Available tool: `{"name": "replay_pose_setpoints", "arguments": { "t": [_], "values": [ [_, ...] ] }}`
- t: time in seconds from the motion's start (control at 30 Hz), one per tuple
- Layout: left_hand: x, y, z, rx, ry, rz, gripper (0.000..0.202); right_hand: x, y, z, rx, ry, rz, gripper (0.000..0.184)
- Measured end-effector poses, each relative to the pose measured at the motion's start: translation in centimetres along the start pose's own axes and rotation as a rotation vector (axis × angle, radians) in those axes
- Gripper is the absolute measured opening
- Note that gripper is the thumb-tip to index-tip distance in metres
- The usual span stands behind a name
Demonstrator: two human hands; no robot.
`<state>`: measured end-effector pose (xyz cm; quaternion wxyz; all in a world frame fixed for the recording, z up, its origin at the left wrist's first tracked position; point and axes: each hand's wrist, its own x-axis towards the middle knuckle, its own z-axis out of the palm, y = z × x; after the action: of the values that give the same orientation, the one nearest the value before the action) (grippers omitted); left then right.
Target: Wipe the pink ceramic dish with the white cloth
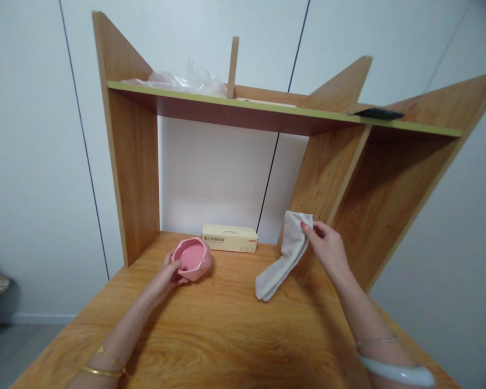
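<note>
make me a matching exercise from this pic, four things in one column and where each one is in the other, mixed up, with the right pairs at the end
Things
1. bowl
2. socks
3. box
4. clear plastic

Places
A. on the desk, in no hand
B. held by the right hand
C. up on the shelf
D. held by the left hand

Right pairs
1-D
2-B
3-A
4-C

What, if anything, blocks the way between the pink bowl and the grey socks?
Nothing visible does. The left hand holds the pink bowl, the right hand the grey socks; the cream box stands farther back on the wooden desk, behind that gap.
</note>
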<state>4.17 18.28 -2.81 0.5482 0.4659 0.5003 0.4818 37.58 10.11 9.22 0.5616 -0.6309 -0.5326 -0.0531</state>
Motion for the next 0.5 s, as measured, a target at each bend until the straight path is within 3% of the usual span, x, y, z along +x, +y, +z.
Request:
{"name": "replay_pose_setpoints", "arguments": {
  "t": [0.1,0.17,0.27,0.5],
  "values": [
    [-1.3,-0.1,1.0,-0.158,-0.218,-0.044,0.046,0.8,-2.0,-0.9,-0.105,0.059,-0.076,0.036],
    [-2.0,-0.3,1.8,-0.218,-0.301,-0.07,0.048,0.4,-2.8,-0.6,-0.144,0.051,-0.112,0.035],
    [-2.4,-0.8,3.0,-0.153,-0.314,-0.09,0.048,-1.2,-2.9,0.9,-0.153,-0.018,-0.118,0.036],
    [-2.6,-1.6,4.7,0.088,-0.232,-0.066,0.06,-7.2,-2.1,6.9,-0.099,-0.206,-0.082,0.032]
  ]
}}
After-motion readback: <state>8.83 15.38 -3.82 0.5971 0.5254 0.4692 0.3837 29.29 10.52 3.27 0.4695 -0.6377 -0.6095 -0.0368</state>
